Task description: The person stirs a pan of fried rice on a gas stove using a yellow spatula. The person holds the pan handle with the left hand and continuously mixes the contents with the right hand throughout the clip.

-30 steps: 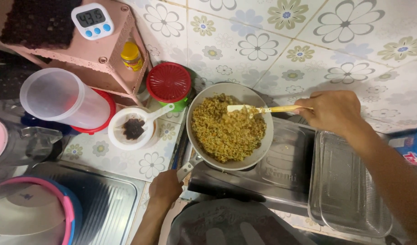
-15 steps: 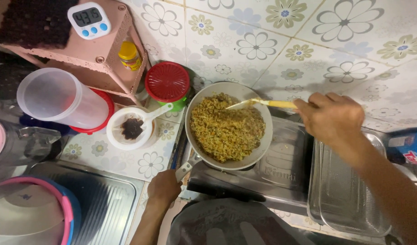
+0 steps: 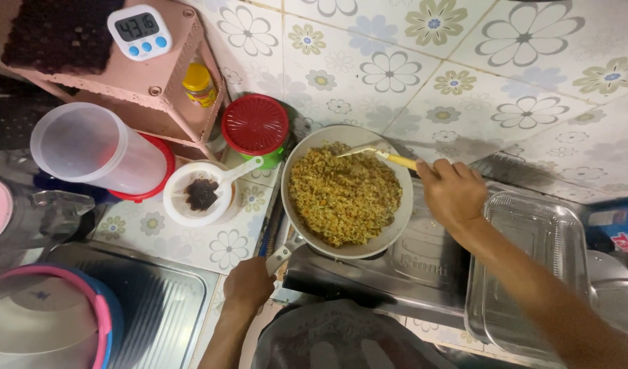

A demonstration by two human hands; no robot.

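Pale round frying pan (image 3: pixel 398 217) heaped with yellowish fried rice (image 3: pixel 345 198), sitting on a steel stove top (image 3: pixel 423 260) just right of the flowered tile counter (image 3: pixel 191 239). Right of the stove, a clear rectangular glass dish (image 3: pixel 533 273), empty-looking and upside to the camera. Lower left, a steel sink (image 3: pixel 150 307) with a pink-rimmed round basin (image 3: pixel 99 314) at its edge. Upper left, a pink metal shelf rack (image 3: pixel 157 89) carrying a white digital timer (image 3: pixel 139 31) on top and a small yellow-lidded jar (image 3: pixel 198 83) underneath. Beside the rack, a clear plastic jug (image 3: pixel 95 149) lying tilted toward the camera, near a red-lidded round container (image 3: pixel 255 125) against the wall. Between jug and pan, a small white bowl (image 3: pixel 181 205) holding a dark paste, with a white spoon (image 3: pixel 239 169) leaning in it. Left hand (image 3: pixel 249 283) curled tight around the pan's grey handle (image 3: pixel 281 254) at the near edge. Right hand (image 3: pixel 454 193) closed in a fist-like grip on the yellow handle of a pale spatula (image 3: pixel 379 154), blade resting on the rice at the far side of the pan.
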